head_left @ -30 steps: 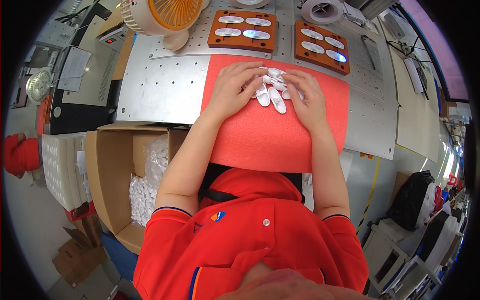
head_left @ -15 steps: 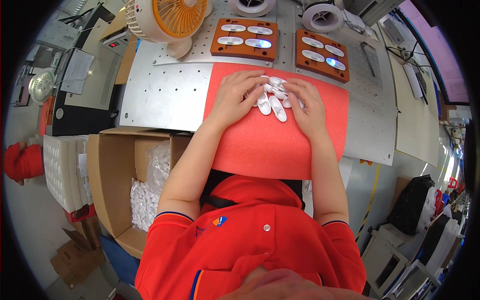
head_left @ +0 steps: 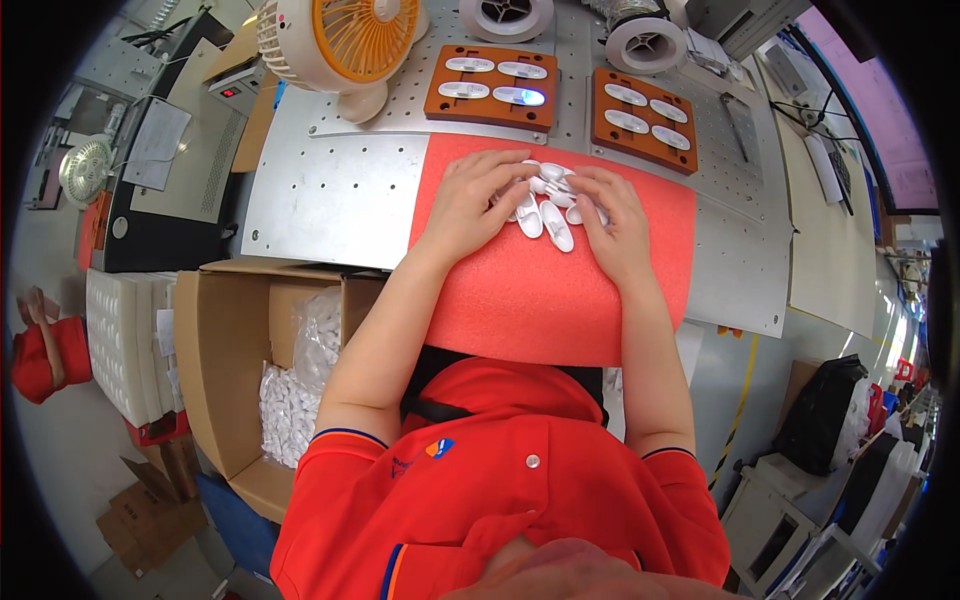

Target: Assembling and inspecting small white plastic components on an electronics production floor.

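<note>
A small heap of white oval plastic shells lies on the red foam mat, some with their hollow side up. My left hand rests along the heap's left side, fingers spread and slightly bent over its edge. On the other side, my right hand curves round the shells with its fingers apart. Both hands touch the heap, and neither grips a shell that I can see. Fingertips and part of the heap hide each other at the far side.
Beyond the mat stand a left orange fixture and a right orange fixture, each bearing white oval pieces; one on the left glows blue. A fan stands far left. A cardboard box of bagged white parts sits below the table's left edge.
The blue glow on the right fixture has gone out; the left one stays lit. The view has shifted slightly. My hands stay round the heap. A person at the far left has moved an arm.
</note>
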